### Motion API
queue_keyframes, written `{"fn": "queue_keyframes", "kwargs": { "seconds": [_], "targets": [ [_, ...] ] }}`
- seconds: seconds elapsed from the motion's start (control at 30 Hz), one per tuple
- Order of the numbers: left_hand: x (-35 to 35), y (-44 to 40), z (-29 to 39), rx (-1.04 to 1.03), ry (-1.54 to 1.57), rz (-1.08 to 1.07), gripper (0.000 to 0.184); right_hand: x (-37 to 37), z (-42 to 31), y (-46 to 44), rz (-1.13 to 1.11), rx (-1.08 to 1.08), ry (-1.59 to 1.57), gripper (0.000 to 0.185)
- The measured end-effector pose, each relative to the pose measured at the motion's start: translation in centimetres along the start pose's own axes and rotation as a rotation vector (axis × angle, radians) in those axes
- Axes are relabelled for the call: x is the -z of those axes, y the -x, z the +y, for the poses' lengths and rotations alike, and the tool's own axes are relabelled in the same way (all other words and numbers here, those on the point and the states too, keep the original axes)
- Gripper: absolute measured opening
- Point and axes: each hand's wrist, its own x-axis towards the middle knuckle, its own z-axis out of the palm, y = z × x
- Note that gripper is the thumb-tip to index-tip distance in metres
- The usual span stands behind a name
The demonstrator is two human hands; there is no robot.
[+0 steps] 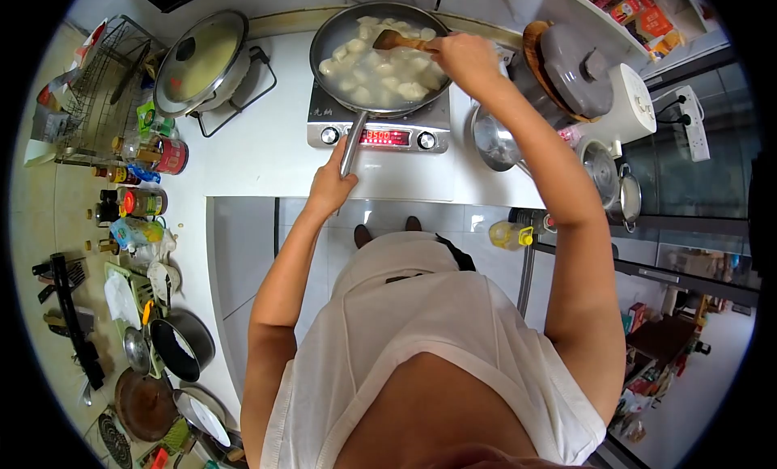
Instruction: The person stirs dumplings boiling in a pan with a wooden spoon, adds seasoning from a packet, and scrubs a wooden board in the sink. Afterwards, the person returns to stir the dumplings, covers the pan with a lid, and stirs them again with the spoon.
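A dark frying pan (324, 79) stands on an induction cooker (437, 117) with a lit red display. Pale dumplings (411, 89) lie in cloudy liquid inside it. My left hand (330, 182) is wrapped round the pan's metal handle (354, 141), which points toward me. Above the pan's right side, my right hand (469, 60) grips a wooden spatula (390, 40), its blade over the dumplings near the upper middle of the pan.
A lidded pan (198, 60) sits at the left on a wire stand. Right of the cooker are a metal bowl (495, 137), a grey lidded pot (575, 68) and a white appliance (630, 109). Bottles and a dark pot (202, 348) line the left counter.
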Motion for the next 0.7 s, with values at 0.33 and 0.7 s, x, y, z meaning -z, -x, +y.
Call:
{"fn": "queue_keyframes", "kwargs": {
  "seconds": [0.33,0.7],
  "targets": [
    [0.4,-0.2,-0.5,-0.005,0.081,-0.032,0.081,4.8,5.9,8.8,0.013,-0.215,-0.213,0.026],
    [0.9,-0.1,0.4,0.121,0.117,-0.067,0.08,4.0,8.1,19.7,0.043,-0.605,-0.48,0.025]
  ]
}}
